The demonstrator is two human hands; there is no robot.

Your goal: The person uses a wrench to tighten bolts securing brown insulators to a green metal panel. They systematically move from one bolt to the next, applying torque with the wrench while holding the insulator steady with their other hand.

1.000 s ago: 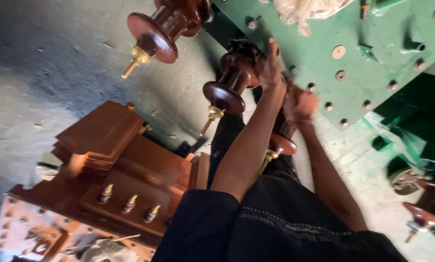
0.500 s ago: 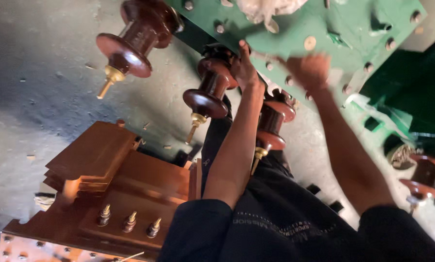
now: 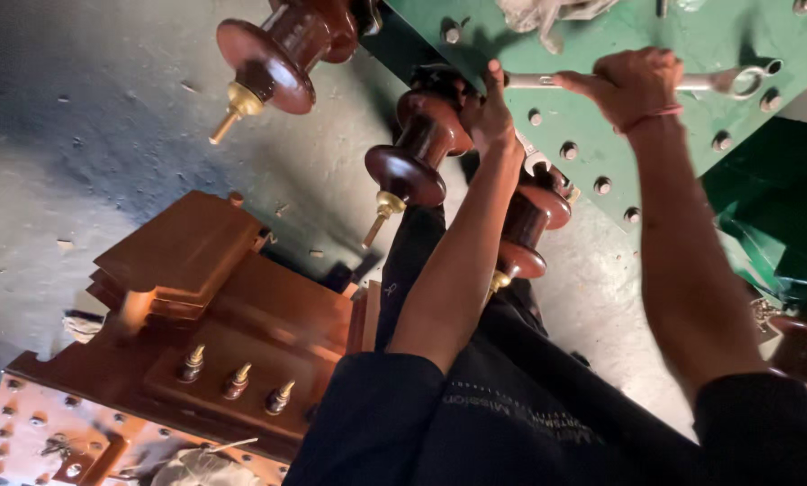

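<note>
No pkgs, labels, signs or screens visible anywhere here.

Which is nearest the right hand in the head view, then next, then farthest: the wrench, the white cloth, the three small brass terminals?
1. Wrench: gripped in the right hand, over the green plate.
2. White cloth: on the plate, up and left of the hand.
3. Brass terminals: far lower left, on the brown unit.
</note>
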